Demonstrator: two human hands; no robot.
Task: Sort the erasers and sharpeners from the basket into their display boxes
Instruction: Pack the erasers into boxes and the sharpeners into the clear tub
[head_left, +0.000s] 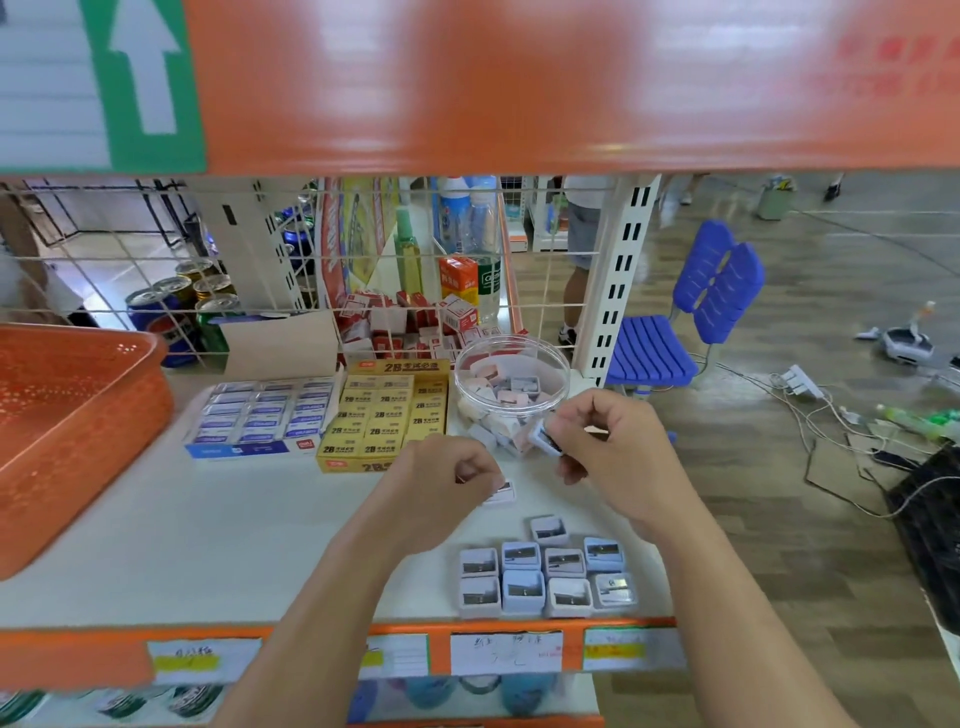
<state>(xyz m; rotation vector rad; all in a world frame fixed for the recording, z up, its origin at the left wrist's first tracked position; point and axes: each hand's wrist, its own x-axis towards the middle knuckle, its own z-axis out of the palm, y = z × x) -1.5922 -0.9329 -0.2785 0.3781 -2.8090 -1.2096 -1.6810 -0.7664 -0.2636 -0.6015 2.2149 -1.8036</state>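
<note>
My right hand pinches a small pale-blue sharpener just in front of a clear round tub that holds several pink and grey sharpeners. My left hand is curled shut over a white sharpener lying on the white shelf; whether it grips that sharpener is unclear. Several sharpeners sit in rows near the shelf's front edge. A blue-and-white eraser display box and a yellow 2B eraser box stand side by side, both full. The orange basket is at the left.
A white wire grid backs the shelf, with drink cans, bottles and red-and-white boxes behind it. An orange shelf board hangs overhead. Price labels line the orange front rail. A blue chair and cables lie on the floor to the right.
</note>
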